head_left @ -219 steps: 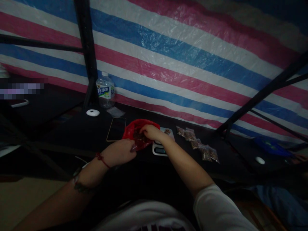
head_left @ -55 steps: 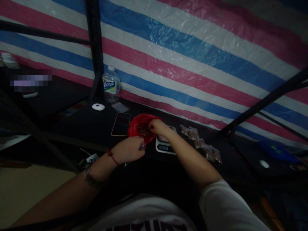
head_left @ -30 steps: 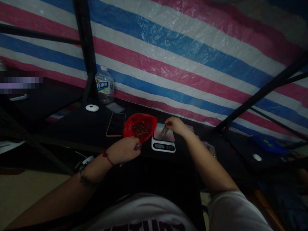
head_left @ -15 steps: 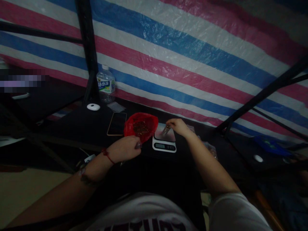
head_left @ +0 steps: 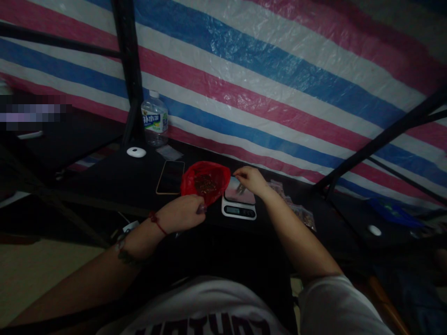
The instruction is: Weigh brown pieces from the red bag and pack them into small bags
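Note:
A red plastic bag (head_left: pixel 188 176) stands open with loose brown dried bits (head_left: pixel 206 184) inside. My left hand (head_left: pixel 186 211) is closed just in front of it, and a bit of clear plastic (head_left: pixel 201 209) shows at its fingers. To the bag's right sits a white digital kitchen scale (head_left: pixel 228 211) with a metal plate. My right hand (head_left: pixel 249 179) hovers over the plate's back edge, near the bag's rim. Its fingertips are pinched; whatever is between them is too small to make out. A dim shape, perhaps a reflection, shows on the plate.
A phone (head_left: pixel 170 177) lies left of the bag. Behind it are clear plastic sachets (head_left: pixel 170 152), a bottle (head_left: pixel 153 121) and a white oval object (head_left: pixel 136 152). Several filled clear bags (head_left: pixel 303 215) lie beyond my right forearm. Black frame posts (head_left: pixel 127 70) and a striped sheet (head_left: pixel 244 83) enclose the table.
My right hand has moved left and back, from above the scale plate toward the red bag's rim. The brown thing seen at its fingertips no longer shows. My left hand has stayed nearly still.

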The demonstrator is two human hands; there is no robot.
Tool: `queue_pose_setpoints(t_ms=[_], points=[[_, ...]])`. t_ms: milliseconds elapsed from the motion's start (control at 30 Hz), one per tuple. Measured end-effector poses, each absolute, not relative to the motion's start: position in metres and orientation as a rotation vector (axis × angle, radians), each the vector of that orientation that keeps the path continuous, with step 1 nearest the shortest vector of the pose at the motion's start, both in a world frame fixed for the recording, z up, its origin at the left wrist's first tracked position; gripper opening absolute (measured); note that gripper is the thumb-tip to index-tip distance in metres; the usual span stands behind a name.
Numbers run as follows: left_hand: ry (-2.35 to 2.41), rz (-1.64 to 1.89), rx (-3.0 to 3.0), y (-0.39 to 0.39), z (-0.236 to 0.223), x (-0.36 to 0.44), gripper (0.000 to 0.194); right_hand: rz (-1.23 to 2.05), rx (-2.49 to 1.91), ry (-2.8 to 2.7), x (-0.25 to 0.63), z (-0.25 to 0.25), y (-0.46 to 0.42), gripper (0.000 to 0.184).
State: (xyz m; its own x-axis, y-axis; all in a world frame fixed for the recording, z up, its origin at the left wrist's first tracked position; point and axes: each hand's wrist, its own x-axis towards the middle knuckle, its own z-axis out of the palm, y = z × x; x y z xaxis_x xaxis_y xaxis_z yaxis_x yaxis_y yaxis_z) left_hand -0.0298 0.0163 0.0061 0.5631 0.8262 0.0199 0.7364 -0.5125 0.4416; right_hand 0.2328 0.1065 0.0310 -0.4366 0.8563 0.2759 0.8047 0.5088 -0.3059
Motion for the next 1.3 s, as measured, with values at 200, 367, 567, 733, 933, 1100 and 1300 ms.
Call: queue_pose_setpoints(t_ms=[200, 367, 567, 733, 933, 1100, 1300], points=[[1.268, 0.348, 2.423, 0.015, 0.006, -0.03, 0.012, 0.321, -1.19, -2.696, 0.17, 0.008, 0.108, 0.026], [1.244, 0.336, 2.454, 0.012, 0.009, -0.028, 0.012, 0.255, -1.214, -2.823, 0.147, -0.013, 0.12, 0.026], [1.252, 0.317, 2.453, 0.01, 0.015, -0.028, 0.011, 0.237, -1.274, -2.86, 0.138, -0.023, 0.123, 0.018], [1.259, 0.318, 2.427, 0.01, 0.016, -0.029, 0.011, 0.227, -1.286, -2.869, 0.137, -0.018, 0.121, 0.019], [1.244, 0.353, 2.437, 0.01, 0.013, -0.03, 0.01, 0.133, -1.393, -2.735, 0.141, -0.004, 0.129, 0.024], [1.25, 0.342, 2.433, 0.01, 0.012, -0.029, 0.01, 0.18, -1.392, -2.823, 0.138, -0.007, 0.134, 0.029], [1.222, 0.355, 2.448, 0.011, 0.01, -0.029, 0.011, 0.212, -1.491, -2.814, 0.134, -0.008, 0.137, 0.03]])
